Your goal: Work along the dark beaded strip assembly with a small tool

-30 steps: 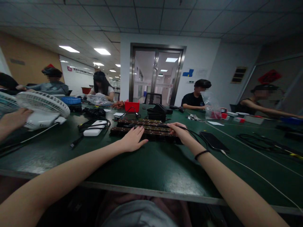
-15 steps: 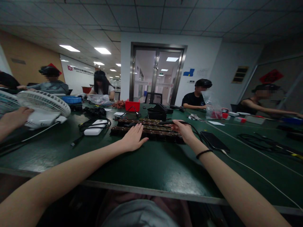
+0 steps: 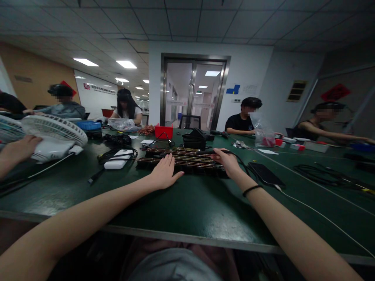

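Note:
On the green table [image 3: 202, 210] in front of me, several thin copper-coloured strips [image 3: 191, 160] lie side by side across a dark rack [image 3: 143, 163]. My left hand [image 3: 163, 173] rests palm down on the rack's left half, fingers stretched and thumb out to the side. Over the right end, my right hand [image 3: 227, 160] grips a slim black pen-shaped tool [image 3: 205, 152] between thumb and fingers. It points left, low over the strips; I cannot tell whether its tip touches them. A black cable [image 3: 241, 162] trails from behind that hand.
A phone [image 3: 266, 174] with a white cord lies right of my right wrist. To the left are a white box [image 3: 118, 159] wrapped in black cable and a white fan [image 3: 54, 130], with another person's hand [image 3: 22, 150] on it. A red bin [image 3: 164, 131] stands behind the rack.
My left hand has shifted very slightly left on the rack. The right hand and its tool look almost unmoved.

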`<state>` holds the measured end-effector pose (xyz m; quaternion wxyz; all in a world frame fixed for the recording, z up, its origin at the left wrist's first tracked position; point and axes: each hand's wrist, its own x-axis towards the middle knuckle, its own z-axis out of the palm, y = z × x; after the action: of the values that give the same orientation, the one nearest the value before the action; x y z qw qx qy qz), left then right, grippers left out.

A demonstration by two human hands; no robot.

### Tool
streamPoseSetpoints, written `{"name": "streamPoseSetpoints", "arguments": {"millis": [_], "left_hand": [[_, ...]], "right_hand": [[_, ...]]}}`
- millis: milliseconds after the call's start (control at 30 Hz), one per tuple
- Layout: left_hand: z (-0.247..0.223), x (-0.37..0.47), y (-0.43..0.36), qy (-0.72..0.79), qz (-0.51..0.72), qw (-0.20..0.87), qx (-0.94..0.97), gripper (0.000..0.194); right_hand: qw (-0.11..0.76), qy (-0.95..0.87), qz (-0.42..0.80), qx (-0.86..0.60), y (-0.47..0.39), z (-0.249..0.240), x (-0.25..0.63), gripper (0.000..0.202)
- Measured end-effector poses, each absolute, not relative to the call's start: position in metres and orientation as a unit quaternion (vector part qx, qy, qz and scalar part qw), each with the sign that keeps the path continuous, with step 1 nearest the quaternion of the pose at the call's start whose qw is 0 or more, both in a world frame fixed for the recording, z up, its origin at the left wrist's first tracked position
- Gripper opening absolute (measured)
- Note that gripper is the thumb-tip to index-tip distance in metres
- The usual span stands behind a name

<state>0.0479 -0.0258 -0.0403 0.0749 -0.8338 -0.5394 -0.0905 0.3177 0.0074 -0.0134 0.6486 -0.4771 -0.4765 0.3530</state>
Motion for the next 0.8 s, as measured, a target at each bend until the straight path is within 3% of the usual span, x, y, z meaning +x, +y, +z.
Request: {"name": "streamPoseSetpoints", "arguments": {"millis": [467,800], "left_hand": [[-0.0399,0.0463,-0.0281,-0.481,-0.105,0.06,-0.868,0.083],[-0.0368,0.0465,-0.0299,-0.486,-0.088,0.063,-0.867,0.082]], "right_hand": [[0.699,-0.476,0.298,-0.442,0.0075,-0.0107,0.316,0.019],[0.665,-0.51,0.291,-0.462,0.0069,-0.0144,0.3154,0.015]]}}
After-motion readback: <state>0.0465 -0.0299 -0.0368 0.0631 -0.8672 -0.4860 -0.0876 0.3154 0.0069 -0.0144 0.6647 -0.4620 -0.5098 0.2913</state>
